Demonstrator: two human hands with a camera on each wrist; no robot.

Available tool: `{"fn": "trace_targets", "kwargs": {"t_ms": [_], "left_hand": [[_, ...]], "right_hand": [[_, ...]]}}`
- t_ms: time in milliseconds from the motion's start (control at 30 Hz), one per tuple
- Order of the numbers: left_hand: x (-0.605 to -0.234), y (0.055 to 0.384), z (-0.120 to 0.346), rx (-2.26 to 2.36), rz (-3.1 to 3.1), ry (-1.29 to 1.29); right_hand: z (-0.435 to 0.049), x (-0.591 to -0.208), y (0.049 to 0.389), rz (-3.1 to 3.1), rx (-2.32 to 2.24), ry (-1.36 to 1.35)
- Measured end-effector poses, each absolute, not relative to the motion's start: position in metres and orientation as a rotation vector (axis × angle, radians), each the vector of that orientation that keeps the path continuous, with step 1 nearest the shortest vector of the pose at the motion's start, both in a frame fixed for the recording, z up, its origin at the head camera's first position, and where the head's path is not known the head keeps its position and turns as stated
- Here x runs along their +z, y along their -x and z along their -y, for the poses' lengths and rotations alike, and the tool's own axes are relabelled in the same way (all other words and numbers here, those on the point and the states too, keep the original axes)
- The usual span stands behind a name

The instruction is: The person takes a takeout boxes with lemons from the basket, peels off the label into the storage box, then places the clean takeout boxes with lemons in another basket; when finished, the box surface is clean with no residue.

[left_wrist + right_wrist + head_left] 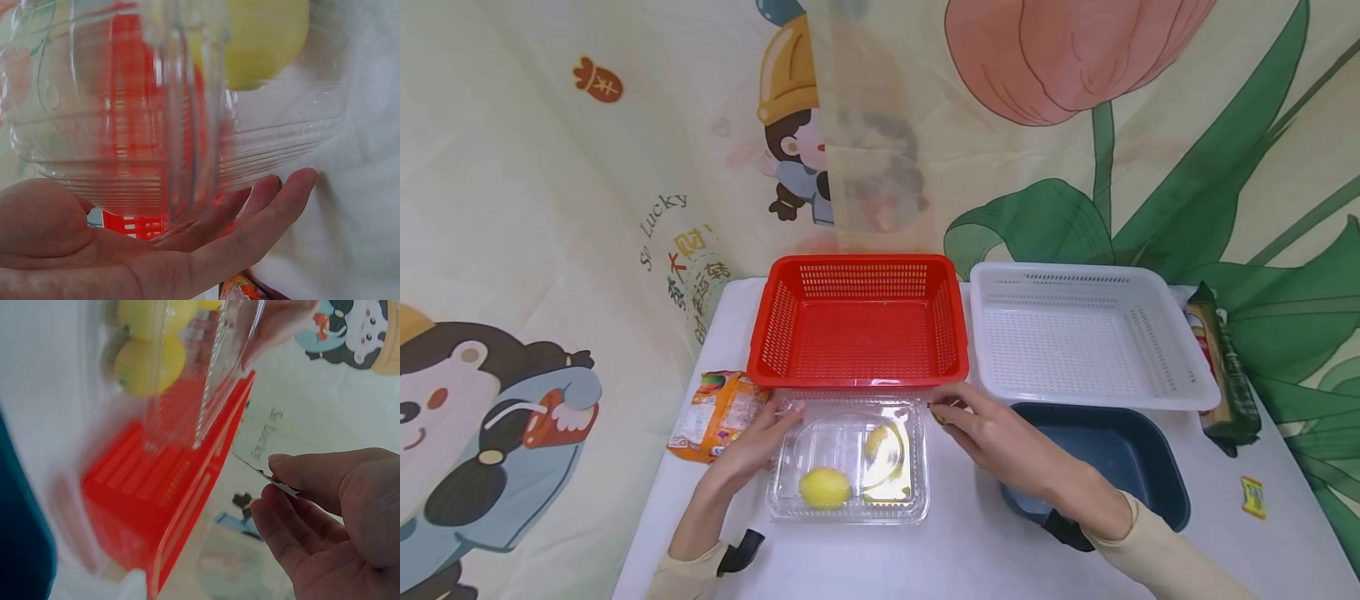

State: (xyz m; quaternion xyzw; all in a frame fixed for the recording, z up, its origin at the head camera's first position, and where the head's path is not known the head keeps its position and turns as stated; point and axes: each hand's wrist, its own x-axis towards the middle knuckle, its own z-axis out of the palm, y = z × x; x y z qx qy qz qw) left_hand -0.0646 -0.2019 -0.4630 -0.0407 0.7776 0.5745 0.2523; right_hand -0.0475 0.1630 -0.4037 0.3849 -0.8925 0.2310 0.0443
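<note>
A clear plastic clamshell box (786, 508) stands on the table with its lid down. Inside lie a lemon (824, 488) and a second yellow fruit (878, 442) under the lid's glare. My left hand (758, 440) rests along the box's left side; in the left wrist view its fingers (275, 215) are nearly straight by the ribbed wall. By the box's upper right corner, my right hand (1000, 437) pinches a small thin flat piece (259, 473) between thumb and fingertips. It shows nearly edge-on, and I cannot tell what it is.
Behind the box is a red basket (858, 382), with a white basket (1097, 398) beside it. A dark blue basin (1138, 450) sits under my right forearm. An orange snack bag (700, 429) lies at left; a green-brown packet (1225, 383) and small yellow packet (1253, 497) lie at right.
</note>
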Motion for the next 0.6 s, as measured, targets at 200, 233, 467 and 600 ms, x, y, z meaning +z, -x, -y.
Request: {"fn": "trace_targets", "kwargs": {"t_ms": [200,233,467,600], "left_hand": [[-0.462,0.064,0.202,1.572,-2.11,0.099],[-0.462,0.064,0.202,1.573,-2.109,0.098],[-0.462,0.064,0.202,1.557,-2.112,0.105],[-0.463,0.064,0.201,1.545,-2.119,0.123]], "right_hand": [[-0.196,-0.408,0.045,2.78,0.728,-0.955],[-0.202,-0.409,0.044,2.78,0.73,-0.928],[-0.241,-0.419,0.036,2.73,0.643,-0.808],[-0.262,-0.427,0.03,2.722,0.609,-0.743]]}}
